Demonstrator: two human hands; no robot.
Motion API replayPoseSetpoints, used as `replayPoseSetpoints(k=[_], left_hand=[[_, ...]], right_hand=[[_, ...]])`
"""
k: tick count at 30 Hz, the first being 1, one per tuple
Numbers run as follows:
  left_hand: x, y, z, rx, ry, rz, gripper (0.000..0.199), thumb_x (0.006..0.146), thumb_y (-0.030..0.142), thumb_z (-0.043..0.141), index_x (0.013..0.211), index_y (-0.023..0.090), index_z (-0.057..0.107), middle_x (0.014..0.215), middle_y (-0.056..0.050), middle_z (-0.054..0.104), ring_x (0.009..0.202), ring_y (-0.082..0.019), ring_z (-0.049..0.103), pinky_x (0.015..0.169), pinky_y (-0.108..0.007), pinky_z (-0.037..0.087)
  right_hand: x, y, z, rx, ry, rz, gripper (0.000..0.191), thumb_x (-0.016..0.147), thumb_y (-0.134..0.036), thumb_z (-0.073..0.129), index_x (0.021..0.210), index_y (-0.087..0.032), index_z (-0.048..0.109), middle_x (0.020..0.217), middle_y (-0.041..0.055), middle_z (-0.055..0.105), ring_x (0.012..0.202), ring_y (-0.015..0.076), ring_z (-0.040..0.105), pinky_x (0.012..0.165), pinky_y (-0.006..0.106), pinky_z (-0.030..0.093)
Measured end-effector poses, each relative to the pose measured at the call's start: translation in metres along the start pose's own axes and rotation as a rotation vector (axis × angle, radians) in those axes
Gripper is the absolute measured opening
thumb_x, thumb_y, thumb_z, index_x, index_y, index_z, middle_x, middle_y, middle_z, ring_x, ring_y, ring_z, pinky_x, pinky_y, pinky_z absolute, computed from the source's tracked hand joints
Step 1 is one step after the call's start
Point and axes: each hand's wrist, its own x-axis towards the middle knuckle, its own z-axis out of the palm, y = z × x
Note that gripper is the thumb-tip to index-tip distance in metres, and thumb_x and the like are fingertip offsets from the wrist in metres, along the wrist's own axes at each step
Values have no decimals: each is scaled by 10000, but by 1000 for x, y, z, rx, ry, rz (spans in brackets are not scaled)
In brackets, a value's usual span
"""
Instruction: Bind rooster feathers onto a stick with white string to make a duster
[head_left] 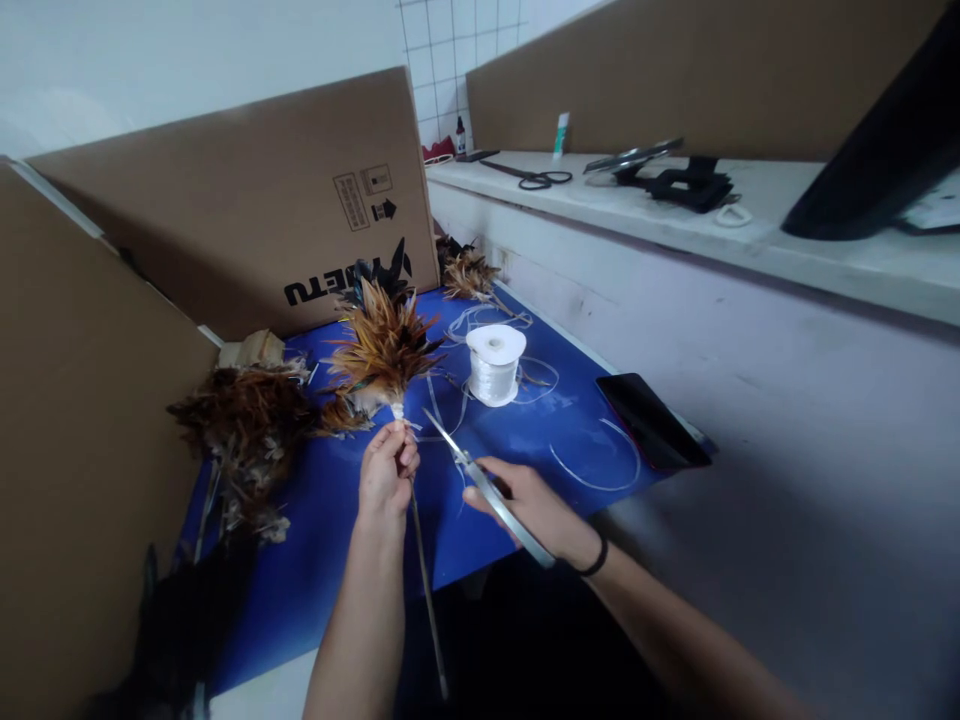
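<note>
My left hand (388,468) is closed round the white-wrapped neck of a feather bundle (386,340), whose brown and black feathers point up and away. Its thin stick (425,580) hangs down below the hand. In my right hand (529,500) is a pair of scissors (491,492), the tips pointing up and left, a little to the right of the wrapped neck. Behind the scissors a white spool of ribbon (495,366) stands upright on the blue table (495,535), with loose clear strands around it.
More feathers (251,430) lie at the left, and another bunch (466,272) at the back. A dark phone (652,420) rests at the right table edge. Cardboard (247,200) walls the back. Black scissors (536,179) and a glue stick (560,136) are on the white ledge (637,205).
</note>
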Motion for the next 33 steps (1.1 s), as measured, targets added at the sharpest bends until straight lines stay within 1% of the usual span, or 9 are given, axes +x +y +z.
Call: replayPoseSetpoints(k=[2, 6, 10, 13, 16, 18, 22, 25, 33], left_hand=[[1, 0, -1, -23, -7, -13, 175, 616, 190, 709, 667, 102, 566, 520, 36, 493, 347, 3, 316, 315, -126, 141], [2, -1, -2, -55, -26, -28, 155, 620, 163, 703, 662, 100, 568, 528, 24, 500, 358, 1, 327, 317, -121, 138], [3, -3, -3, -67, -43, -46, 128, 633, 150, 691, 678, 97, 584, 534, 20, 499, 373, -2, 339, 322, -115, 150], [3, -5, -4, -83, -47, -66, 121, 638, 140, 686, 678, 97, 581, 550, 18, 502, 384, -1, 345, 325, -110, 157], [3, -5, -5, -82, -49, -85, 122, 642, 135, 686, 682, 98, 577, 557, 17, 500, 393, -1, 351, 328, -103, 165], [2, -6, -4, -78, -54, -98, 127, 637, 129, 688, 679, 99, 573, 566, 15, 502, 398, -1, 355, 328, -96, 170], [0, -8, -1, -70, -68, -120, 130, 637, 123, 688, 673, 97, 566, 603, 11, 513, 408, 5, 366, 316, -80, 174], [-1, -8, 0, -73, -27, -139, 117, 649, 104, 671, 690, 97, 562, 596, 28, 488, 393, 9, 356, 301, -77, 174], [-3, -5, -3, -43, 42, -168, 98, 692, 81, 624, 701, 106, 530, 566, 48, 433, 374, 2, 336, 290, -93, 168]], right_hand=[[-3, 2, -23, -431, 128, -76, 279, 778, -459, 581, 941, -236, 622, 714, 0, 645, 653, 166, 625, 599, 254, 456], [-7, 18, -55, -1063, 207, -15, 389, 794, -375, 546, 1173, -292, 582, 915, 57, 710, 749, 224, 667, 635, 287, 444], [-8, 33, -66, -1251, 192, -51, 420, 828, -385, 515, 1236, -291, 544, 1032, 65, 691, 792, 229, 669, 625, 291, 443], [-10, 28, -68, -1321, 189, -41, 408, 824, -378, 542, 1216, -266, 564, 969, 81, 693, 727, 229, 659, 584, 295, 432], [-10, 13, -63, -1327, 199, -75, 259, 800, -229, 573, 1040, -195, 666, 846, 104, 676, 752, 240, 632, 610, 312, 442], [-4, 1, -52, -1235, 240, -194, 230, 799, -130, 538, 971, -178, 682, 838, 109, 656, 834, 243, 608, 690, 335, 464], [27, -12, -16, -717, 379, -535, 352, 859, -169, 490, 1204, -196, 551, 1040, 80, 617, 963, 195, 579, 858, 339, 484], [58, -9, 9, -476, 332, -722, 386, 878, -124, 443, 1242, -227, 520, 1092, 58, 598, 1004, 162, 572, 894, 317, 482], [91, 2, 24, -497, 361, -938, 208, 911, -199, 451, 967, -176, 649, 902, 65, 646, 861, 156, 595, 793, 294, 496]])
